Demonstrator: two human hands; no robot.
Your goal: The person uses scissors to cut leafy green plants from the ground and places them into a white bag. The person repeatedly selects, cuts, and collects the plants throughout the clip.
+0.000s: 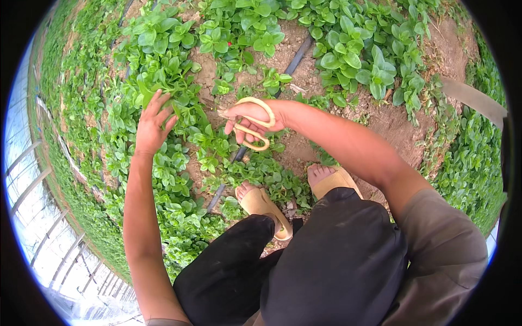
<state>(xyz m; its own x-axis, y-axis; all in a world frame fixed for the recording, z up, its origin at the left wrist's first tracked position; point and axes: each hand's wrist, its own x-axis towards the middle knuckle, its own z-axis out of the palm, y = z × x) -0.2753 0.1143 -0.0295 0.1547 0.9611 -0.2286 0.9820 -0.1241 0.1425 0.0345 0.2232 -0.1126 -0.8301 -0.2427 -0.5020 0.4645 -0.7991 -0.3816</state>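
My left hand (155,122) reaches into low, leafy green plants (157,34), its fingers spread among the leaves at the left of the middle. Whether a leaf or stem is between the fingertips, I cannot tell. Scissors with pale yellow handles (267,112) are in my right hand (253,120), a little to the right of the left hand and above the plants. The two handle loops lie around the fingers and palm. The scissors' blades point left and are mostly hidden or blurred near the fingertips.
A black drip irrigation hose (299,53) runs slantwise over bare brown soil (291,153) between the plants. My feet in tan sandals (265,201) stand among low leaves. More green rows spread to both sides. Curved frame ribs (30,189) of a greenhouse show at the far left.
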